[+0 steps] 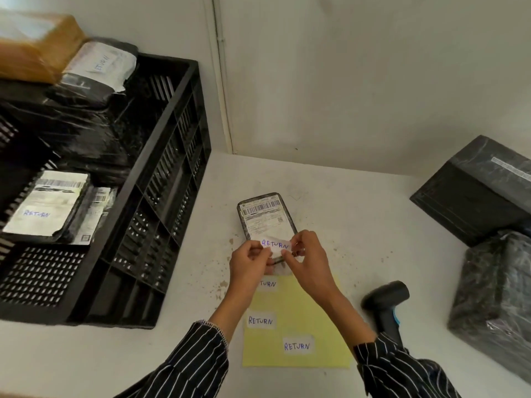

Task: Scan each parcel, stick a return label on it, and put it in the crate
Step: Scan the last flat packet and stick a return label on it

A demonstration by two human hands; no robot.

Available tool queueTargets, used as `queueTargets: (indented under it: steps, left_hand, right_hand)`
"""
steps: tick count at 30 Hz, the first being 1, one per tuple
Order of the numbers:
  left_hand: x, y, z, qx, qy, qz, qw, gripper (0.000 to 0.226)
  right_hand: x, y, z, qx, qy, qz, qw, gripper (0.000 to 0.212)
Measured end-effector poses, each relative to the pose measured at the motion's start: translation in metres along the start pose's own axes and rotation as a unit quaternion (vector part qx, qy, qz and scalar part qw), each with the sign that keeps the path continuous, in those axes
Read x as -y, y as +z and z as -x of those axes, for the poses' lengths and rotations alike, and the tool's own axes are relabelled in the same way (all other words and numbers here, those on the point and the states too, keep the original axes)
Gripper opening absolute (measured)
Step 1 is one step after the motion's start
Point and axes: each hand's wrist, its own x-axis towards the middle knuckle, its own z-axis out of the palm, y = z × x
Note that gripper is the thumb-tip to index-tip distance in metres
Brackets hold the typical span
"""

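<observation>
A small black parcel [264, 216] with a white barcode label lies on the white table in front of me. My left hand [248, 264] and my right hand [307, 259] pinch the two ends of a white RETURN label [275, 245], holding it over the parcel's near end. Just below lies a yellow backing sheet [298, 320] with three more RETURN labels. The black crate [169, 156] stands at the left with several labelled parcels inside. The black barcode scanner [388, 303] lies on the table to the right of my right forearm.
Two larger black-wrapped parcels [477, 191] [494, 297] sit at the right edge of the table. A brown parcel [37, 44] lies atop the crate's far corner. The wall runs close behind the table.
</observation>
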Motion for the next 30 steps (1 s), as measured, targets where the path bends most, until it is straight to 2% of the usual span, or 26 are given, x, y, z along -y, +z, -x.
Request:
queueTargets:
  steps: [4, 12, 15, 26, 30]
  left_hand:
    - [0.0, -0.001, -0.014, -0.042, -0.025, -0.019, 0.999, 0.01]
    - [0.001, 0.01, -0.03, -0.096, -0.002, -0.062, 0.993, 0.01]
    - [0.002, 0.013, -0.035, -0.101, 0.001, -0.075, 0.992, 0.021]
    - [0.008, 0.015, -0.04, -0.103, 0.038, -0.141, 0.984, 0.019]
    - [0.005, 0.016, -0.044, -0.096, 0.025, -0.187, 0.977, 0.019]
  right_hand:
    - [-0.005, 0.005, -0.027, 0.019, 0.027, 0.046, 0.998, 0.01]
    - [-0.016, 0.016, -0.068, 0.072, 0.052, 0.163, 0.983, 0.013]
    - [-0.018, 0.019, -0.074, 0.079, 0.055, 0.179, 0.979, 0.014]
    - [-0.022, 0.026, -0.076, 0.064, 0.028, 0.23, 0.971, 0.013]
    - [-0.024, 0.027, -0.074, 0.053, 0.006, 0.247, 0.967, 0.016]
